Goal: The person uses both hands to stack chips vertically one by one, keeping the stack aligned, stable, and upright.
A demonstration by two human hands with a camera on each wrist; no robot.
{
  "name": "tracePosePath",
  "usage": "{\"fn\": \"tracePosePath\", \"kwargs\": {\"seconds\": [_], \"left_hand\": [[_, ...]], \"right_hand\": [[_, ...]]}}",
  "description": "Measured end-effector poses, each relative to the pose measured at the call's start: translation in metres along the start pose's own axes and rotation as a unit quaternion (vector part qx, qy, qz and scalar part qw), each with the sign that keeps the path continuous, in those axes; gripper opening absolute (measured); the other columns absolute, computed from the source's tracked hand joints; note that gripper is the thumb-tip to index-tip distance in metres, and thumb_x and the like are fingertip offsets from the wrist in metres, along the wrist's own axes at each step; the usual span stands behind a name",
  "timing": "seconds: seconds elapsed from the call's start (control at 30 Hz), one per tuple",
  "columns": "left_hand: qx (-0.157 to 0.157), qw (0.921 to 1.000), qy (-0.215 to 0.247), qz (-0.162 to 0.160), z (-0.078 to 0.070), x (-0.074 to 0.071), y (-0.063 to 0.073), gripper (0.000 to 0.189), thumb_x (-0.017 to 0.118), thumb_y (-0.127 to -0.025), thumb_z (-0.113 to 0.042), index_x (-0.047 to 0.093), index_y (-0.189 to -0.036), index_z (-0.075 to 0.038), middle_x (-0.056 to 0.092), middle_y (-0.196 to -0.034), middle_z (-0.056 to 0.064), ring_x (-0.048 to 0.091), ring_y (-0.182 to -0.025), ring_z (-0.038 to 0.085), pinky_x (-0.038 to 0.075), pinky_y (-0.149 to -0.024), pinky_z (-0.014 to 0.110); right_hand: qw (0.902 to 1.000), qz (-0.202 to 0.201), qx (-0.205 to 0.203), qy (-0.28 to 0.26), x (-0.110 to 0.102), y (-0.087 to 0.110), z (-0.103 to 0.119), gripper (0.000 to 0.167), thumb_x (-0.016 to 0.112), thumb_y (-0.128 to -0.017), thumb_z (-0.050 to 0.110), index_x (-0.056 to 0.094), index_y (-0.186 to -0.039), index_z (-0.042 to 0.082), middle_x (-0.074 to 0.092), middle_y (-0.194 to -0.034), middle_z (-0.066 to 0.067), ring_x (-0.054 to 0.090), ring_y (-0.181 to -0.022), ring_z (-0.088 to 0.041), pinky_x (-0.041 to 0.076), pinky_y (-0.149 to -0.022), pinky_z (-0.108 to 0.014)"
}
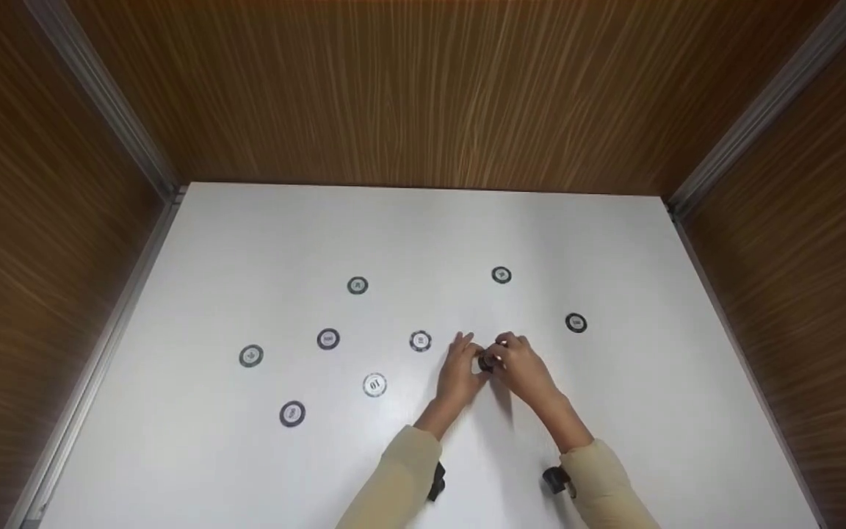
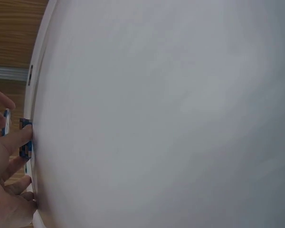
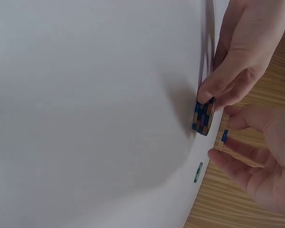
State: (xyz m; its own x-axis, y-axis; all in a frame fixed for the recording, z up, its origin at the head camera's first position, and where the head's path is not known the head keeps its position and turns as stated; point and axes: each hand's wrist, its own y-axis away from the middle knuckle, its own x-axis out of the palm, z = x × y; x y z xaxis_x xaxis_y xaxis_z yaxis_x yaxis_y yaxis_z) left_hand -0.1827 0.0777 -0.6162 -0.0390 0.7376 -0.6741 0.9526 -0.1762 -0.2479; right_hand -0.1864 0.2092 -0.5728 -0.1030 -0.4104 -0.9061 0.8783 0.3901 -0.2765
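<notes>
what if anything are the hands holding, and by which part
The right hand pinches a single chip by its rim; the left hand grips a small stack of chips by its sides.

3 wood-grain walls point(image 1: 423, 95), white tabletop point(image 1: 261, 242)

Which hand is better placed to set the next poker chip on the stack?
Probably the right hand: it pinches a poker chip close to the chip stack. The left hand is busy holding that stack on the white table.
</notes>
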Motion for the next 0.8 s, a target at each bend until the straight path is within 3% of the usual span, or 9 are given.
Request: {"fn": "tracePosePath", "kwargs": {"seconds": [0.3,0.8], "left_hand": [[0.013,0.9999,0.003,-0.007,0.002,0.000,-0.001,0.030,0.074,-0.065,0.000,0.061,-0.092,-0.002,0.051,-0.125,0.020,0.038,-0.124,0.038,0.028,-0.105,0.043],[-0.003,1.0000,-0.002,0.009,0.000,-0.002,0.000,0.032,0.073,-0.067,0.003,0.061,-0.096,-0.002,0.050,-0.128,0.017,0.036,-0.126,0.035,0.026,-0.106,0.041]], "right_hand": [[0.9996,0.009,-0.025,0.004,0.008,-0.001,0.005,0.019,0.073,-0.071,-0.005,0.070,-0.087,0.006,0.058,-0.092,-0.014,0.055,-0.081,-0.031,0.052,-0.065,-0.038],[0.9993,0.022,-0.022,0.022,0.012,0.001,0.003,0.023,0.073,-0.072,-0.004,0.071,-0.093,0.005,0.059,-0.095,-0.014,0.056,-0.083,-0.031,0.053,-0.065,-0.037]]}}
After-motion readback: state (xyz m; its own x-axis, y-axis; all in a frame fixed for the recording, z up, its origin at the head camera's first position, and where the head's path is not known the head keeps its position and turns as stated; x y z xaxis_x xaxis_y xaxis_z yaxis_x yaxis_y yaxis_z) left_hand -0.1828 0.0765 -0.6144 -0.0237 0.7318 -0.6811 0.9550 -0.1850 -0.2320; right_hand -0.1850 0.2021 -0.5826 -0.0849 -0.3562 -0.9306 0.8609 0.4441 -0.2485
